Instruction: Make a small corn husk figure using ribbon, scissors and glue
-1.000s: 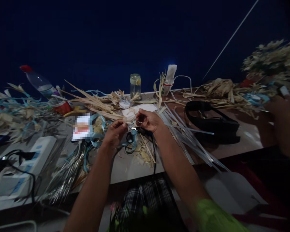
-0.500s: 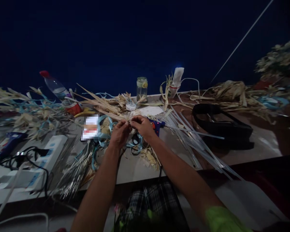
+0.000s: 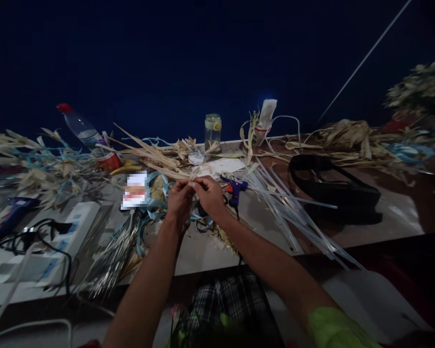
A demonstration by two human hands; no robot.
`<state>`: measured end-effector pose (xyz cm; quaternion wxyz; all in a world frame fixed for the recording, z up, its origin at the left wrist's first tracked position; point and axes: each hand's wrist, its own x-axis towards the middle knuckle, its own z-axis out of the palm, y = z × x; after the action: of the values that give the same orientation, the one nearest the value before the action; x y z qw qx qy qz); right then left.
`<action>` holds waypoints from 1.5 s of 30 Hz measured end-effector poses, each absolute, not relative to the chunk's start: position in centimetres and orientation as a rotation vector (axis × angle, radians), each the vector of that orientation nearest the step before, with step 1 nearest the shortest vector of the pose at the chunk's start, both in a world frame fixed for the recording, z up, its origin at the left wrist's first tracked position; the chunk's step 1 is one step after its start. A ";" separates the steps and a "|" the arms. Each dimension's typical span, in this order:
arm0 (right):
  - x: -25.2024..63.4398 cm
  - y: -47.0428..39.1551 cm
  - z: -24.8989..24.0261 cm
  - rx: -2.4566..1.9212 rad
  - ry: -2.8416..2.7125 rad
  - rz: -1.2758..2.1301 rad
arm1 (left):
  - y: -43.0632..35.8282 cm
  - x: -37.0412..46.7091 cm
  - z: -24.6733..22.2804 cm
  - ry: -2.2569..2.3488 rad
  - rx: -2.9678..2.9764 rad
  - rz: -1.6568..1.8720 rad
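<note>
My left hand and my right hand meet over the middle of the table, fingertips pinched together. Between them is a small pale piece of dried corn husk, mostly covered by the fingers. Just right of my right hand lies a blue glue gun with an orange part and a small red light. Longer husk strips stretch out behind my left hand. Light blue ribbon curls at its left. Husk scraps are scattered below my right wrist.
Clear glue sticks spread toward the table's front edge, beside a black strap-like headset. At left are thin metal wires, a power strip and a second glue gun. A jar stands behind.
My right hand has shifted slightly left and its fingers have curled closer to the left hand's. More of the glue gun shows beside it.
</note>
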<state>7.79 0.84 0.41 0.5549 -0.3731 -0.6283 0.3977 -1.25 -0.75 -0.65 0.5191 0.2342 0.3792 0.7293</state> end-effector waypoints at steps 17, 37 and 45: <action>6.8 0.2 0.0 -0.817 -1.219 1.373 | -0.6 -1.5 -1.3 0.973 0.532 1.872; 10.4 3.3 2.0 -0.893 -1.440 1.381 | -0.6 -1.6 -1.6 1.349 0.953 1.781; 10.3 3.3 2.0 -0.826 -0.908 1.926 | -0.3 -1.7 -2.0 1.244 0.887 1.759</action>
<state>10.32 3.31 2.05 0.4157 -0.3290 -0.3614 0.7670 -1.74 -0.33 -2.05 0.3950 0.3497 0.4906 0.6935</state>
